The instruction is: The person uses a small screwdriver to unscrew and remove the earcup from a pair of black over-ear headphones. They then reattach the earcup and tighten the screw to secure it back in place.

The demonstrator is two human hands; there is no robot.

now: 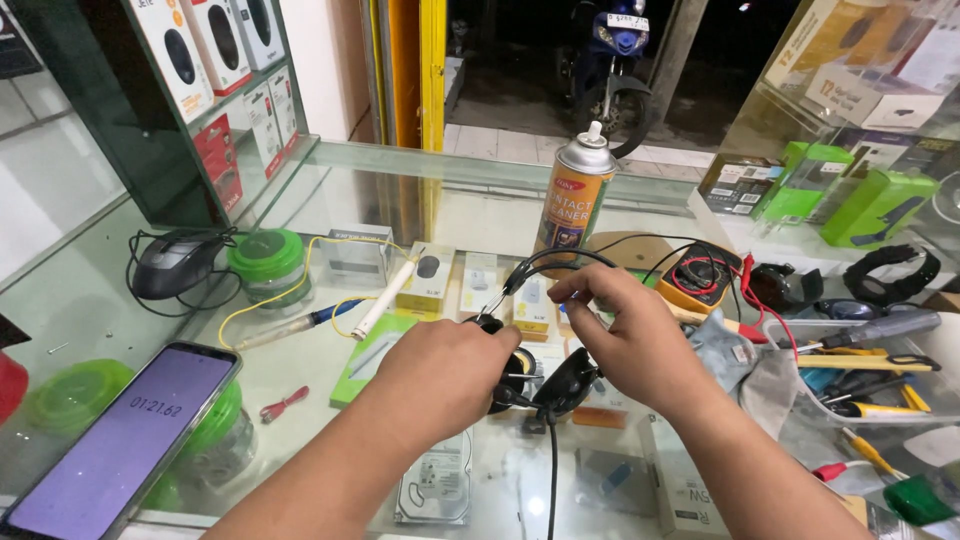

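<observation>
Left hand [440, 375]: clenched over one earcup of black headset [545, 385], steadying it above glass counter [330, 200].
Right hand [625, 335]: pinching thin headband [555, 262] between fingertips, keeping arch upright.
Headset: between both hands, glossy plastic cups, cable [551, 480] dangling toward viewer.
Spray can [575, 195]: upright behind, metal cylinder, orange label.
Phone [125, 440]: propped at left, screen lit, showing timer.
Multimeter [700, 275]: flat at right, red leads coiled.

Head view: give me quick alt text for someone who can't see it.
Two bare hands hold a black headset over a glass counter: the left hand grips an ear cup, the right hand pinches the thin headband. Around them lie a spray can, a multimeter, screwdrivers, a computer mouse and a phone with a lit screen.
</observation>
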